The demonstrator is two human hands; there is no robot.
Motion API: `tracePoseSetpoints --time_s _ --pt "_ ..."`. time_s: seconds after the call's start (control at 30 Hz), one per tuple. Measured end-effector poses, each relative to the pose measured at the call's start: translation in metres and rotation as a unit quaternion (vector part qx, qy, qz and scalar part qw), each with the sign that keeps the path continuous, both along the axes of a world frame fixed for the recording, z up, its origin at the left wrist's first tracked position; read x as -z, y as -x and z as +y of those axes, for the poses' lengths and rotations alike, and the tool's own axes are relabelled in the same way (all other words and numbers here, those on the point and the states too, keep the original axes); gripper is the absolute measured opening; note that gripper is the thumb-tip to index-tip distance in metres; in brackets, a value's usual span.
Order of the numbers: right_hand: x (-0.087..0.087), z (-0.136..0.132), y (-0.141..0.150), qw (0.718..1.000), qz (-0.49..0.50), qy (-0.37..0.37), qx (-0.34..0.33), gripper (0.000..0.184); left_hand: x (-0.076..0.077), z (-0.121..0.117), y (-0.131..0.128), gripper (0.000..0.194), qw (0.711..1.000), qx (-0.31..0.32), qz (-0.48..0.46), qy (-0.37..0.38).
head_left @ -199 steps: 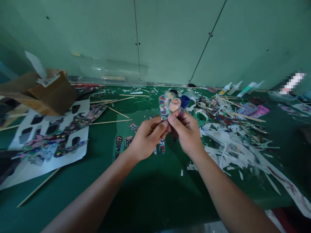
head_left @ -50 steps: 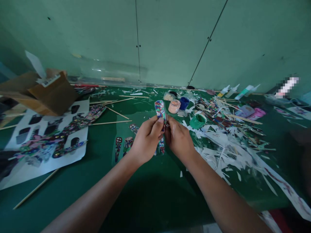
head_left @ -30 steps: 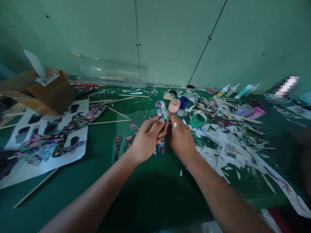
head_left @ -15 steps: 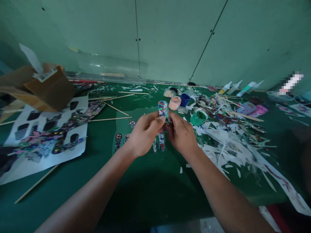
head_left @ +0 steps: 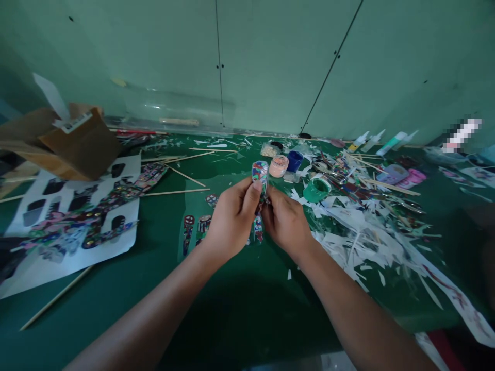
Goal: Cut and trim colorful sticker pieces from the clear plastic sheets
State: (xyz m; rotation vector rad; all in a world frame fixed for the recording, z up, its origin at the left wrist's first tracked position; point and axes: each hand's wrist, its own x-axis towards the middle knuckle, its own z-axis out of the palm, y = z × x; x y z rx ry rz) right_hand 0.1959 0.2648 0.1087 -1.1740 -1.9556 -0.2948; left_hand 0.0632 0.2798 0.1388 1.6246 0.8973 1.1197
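Upright between my hands is a small rounded piece with a multicoloured pattern (head_left: 260, 174). My left hand (head_left: 235, 214) is closed on it, the thumb pressed flat across its face. My right hand (head_left: 288, 216) is closed at the piece's lower right edge; its fingertips are mostly hidden, and I cannot make out what they pinch. Below the hands, another patterned strip (head_left: 258, 229) lies on a clear sheet (head_left: 193, 188). Further left on that sheet are a narrow patterned piece (head_left: 188, 232) and a small round-topped one (head_left: 204, 224).
Open paint pots, one green (head_left: 317, 189), one peach (head_left: 278, 166) and one blue (head_left: 295, 161), stand beyond my right hand. White paper scraps (head_left: 359, 247) cover the right side. A cardboard box (head_left: 81, 149), a printed sheet (head_left: 116, 247) and thin sticks (head_left: 58, 296) lie left.
My left hand has turned slightly more upright, and its thumb now lies higher on the patterned piece. The piece shows more of its face. My right hand stays close against its edge.
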Motion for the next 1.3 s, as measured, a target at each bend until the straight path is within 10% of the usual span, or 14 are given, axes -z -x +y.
tracePoseSetpoints --time_s 1.3 --pt "0.001 0.017 -0.025 0.981 0.151 0.036 0.113 0.03 0.008 -0.007 -0.012 0.036 0.991 0.095 -0.035 0.083"
